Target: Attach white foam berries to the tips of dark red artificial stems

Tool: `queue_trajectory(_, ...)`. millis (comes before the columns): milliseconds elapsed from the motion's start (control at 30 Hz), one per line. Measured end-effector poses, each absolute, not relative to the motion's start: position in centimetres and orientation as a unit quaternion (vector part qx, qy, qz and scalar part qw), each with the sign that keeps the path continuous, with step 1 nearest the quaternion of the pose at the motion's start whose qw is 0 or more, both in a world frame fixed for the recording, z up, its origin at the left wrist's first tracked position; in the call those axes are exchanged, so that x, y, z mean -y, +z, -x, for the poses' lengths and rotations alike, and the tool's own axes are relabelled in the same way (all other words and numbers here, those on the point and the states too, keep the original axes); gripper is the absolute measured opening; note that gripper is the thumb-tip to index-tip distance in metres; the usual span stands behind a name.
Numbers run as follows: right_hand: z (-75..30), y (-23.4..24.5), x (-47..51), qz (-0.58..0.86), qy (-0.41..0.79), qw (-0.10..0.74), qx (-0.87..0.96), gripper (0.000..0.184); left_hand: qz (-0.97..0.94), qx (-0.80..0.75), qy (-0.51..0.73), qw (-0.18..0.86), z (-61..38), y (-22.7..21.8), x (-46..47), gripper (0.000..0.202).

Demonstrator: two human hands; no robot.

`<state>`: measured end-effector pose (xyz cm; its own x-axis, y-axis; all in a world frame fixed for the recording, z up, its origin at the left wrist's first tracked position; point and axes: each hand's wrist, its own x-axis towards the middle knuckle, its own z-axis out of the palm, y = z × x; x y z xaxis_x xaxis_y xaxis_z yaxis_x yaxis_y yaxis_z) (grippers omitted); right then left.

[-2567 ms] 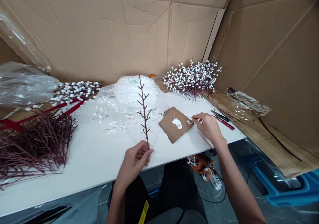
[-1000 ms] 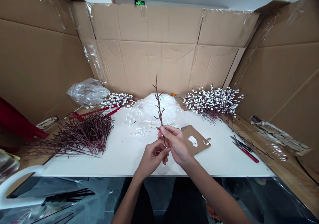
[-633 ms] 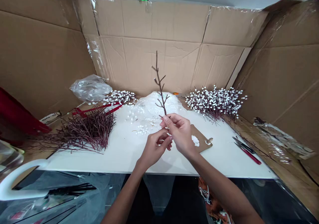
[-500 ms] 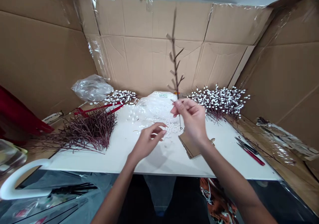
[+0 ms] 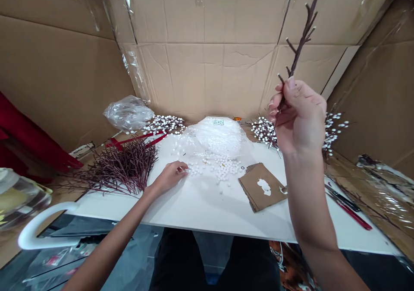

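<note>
Raised at the right, my right hand [image 5: 300,114] pinches a brown artificial twig [image 5: 302,45] by its lower part; short bare side shoots stick out of it and its top runs out of view. My left hand [image 5: 171,174] is low over the white table, fingertips drawn together at the left edge of a scatter of small white foam berries [image 5: 228,168]. Whether a berry is between those fingers is too small to tell. Behind the loose berries lies a clear plastic bag [image 5: 220,137] full of more.
A pile of bare brown twigs [image 5: 129,166] lies left. Berry-covered twigs [image 5: 263,129] stand behind my right hand, others [image 5: 164,122] at back left. Brown cardboard [image 5: 271,196] bears a white glue-like patch. Red-handled tweezers [image 5: 355,217] lie at right. Cardboard walls [image 5: 220,75] surround the table.
My right hand has lifted the twig up and to the right, closer to the camera. My left hand has moved left and its fingers have drawn together by the berries. The view has tilted down.
</note>
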<state>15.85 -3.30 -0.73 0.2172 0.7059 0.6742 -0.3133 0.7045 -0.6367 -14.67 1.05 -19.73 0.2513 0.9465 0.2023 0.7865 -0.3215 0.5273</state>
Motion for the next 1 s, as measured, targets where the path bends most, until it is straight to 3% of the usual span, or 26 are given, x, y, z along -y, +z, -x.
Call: queue_trajectory(1000,-17.1,-1.4,1.5,0.195,0.410,0.711,0.537,0.022,-0.791,-0.546,0.255,0.107,12.5,-19.6,-0.7,0.031)
